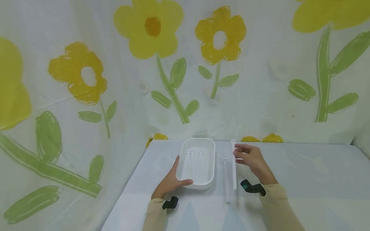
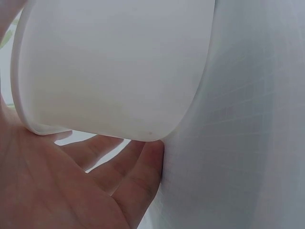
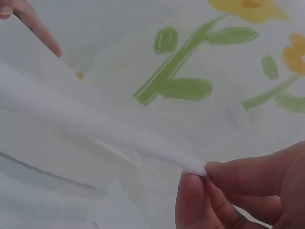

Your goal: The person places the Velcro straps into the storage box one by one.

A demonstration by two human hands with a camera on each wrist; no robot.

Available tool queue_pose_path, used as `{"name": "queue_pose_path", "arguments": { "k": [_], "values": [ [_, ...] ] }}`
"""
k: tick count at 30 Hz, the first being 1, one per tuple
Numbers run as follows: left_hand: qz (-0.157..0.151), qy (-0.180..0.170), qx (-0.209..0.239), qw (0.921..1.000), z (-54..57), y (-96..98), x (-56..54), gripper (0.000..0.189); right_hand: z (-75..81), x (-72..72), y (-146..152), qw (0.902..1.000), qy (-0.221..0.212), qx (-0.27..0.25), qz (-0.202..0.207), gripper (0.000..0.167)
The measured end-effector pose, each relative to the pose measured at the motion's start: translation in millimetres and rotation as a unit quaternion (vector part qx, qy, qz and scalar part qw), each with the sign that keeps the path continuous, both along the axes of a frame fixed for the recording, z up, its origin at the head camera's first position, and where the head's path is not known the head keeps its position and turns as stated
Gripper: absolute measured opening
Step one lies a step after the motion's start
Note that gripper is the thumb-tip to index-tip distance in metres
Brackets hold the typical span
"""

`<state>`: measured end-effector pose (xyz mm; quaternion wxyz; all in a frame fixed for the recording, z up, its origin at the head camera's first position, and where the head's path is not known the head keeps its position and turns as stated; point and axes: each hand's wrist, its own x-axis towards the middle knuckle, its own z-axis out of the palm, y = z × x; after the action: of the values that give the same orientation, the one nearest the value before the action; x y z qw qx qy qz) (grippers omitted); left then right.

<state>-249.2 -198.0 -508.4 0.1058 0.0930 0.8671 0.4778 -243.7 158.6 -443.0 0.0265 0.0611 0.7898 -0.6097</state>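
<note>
My left hand grips the near left corner of a white rounded tray, thumb at the near rim and fingers along the side. In the left wrist view the fingertips touch the tray's lower wall. Inside the tray lie several thin white strips with small wider heads. My right hand pinches a long white strip between thumb and fingers, right of the tray; it looks blurred in the right wrist view. Beside it, another white strip with a wider head lies on the table.
A pale patterned cloth covers the table. Behind it and to the left hangs a white curtain with yellow flowers. Dark wrist-worn cameras sit on the left sleeve and the right sleeve.
</note>
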Motion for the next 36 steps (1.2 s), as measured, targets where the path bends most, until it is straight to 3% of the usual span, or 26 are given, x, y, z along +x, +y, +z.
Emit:
{"name": "queue_pose_path", "arguments": {
  "k": [18,36],
  "values": [
    [-0.003,-0.002,0.002,1.0000,-1.3,0.2,-1.4,0.135,16.6,-17.2,-26,0.9992,0.009,-0.034,0.021,0.049],
    [-0.016,0.005,0.015,0.9997,0.4,-0.2,-2.6,0.136,24.4,-41.9,-46,0.9978,-0.018,-0.059,0.025,0.049]
  ]
}}
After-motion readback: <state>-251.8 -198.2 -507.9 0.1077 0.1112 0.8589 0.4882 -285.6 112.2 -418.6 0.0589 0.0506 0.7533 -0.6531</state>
